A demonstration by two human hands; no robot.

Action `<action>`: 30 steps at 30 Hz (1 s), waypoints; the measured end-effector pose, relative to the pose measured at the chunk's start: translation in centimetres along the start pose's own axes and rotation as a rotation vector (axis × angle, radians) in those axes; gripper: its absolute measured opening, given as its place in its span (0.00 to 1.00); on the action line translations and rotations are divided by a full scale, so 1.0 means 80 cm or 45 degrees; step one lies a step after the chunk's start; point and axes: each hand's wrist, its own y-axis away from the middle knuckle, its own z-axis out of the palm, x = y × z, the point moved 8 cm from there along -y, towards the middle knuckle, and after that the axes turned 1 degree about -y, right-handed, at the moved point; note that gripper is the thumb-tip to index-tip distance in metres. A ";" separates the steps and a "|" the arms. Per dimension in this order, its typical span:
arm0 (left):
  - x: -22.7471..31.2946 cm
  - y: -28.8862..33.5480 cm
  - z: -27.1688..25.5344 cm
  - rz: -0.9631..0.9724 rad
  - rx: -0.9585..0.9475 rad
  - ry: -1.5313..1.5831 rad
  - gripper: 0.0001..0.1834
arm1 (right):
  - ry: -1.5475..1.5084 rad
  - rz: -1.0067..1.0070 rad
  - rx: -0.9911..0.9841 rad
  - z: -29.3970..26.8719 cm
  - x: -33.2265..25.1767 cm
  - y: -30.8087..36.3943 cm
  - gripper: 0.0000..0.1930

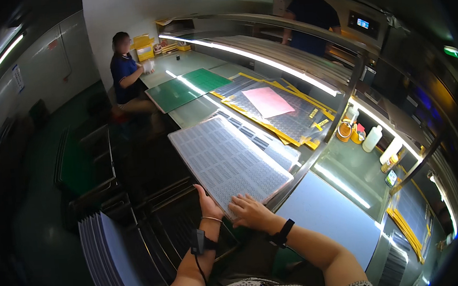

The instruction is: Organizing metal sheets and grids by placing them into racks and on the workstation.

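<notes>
A thin, pale grey patterned panel (pixel 230 161), covered with rows of small dark marks, lies tilted in front of me, its far part over the table. My left hand (pixel 209 204) supports its near left edge, thumb up beside the edge and the other fingers hidden underneath. On the near corner, my right hand (pixel 250 211) grips the edge with its fingers bent over the top face; what its thumb does is hidden. Beneath the panel's right side, another patterned sheet (pixel 277 153) shows on the table.
Left of me, a rack holds several upright panels (pixel 114 252). A light blue board (pixel 330 226) lies at right. Beyond are yellow-taped dark sheets (pixel 301 119), a pink sheet (pixel 268 102) and a green mat (pixel 188 89). Bottles (pixel 372 139) stand under a lamp rail. Two people work farther off.
</notes>
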 end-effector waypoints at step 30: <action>0.009 -0.069 -0.138 0.051 0.562 -0.676 0.14 | 0.937 0.191 1.094 -0.410 -0.059 0.093 0.06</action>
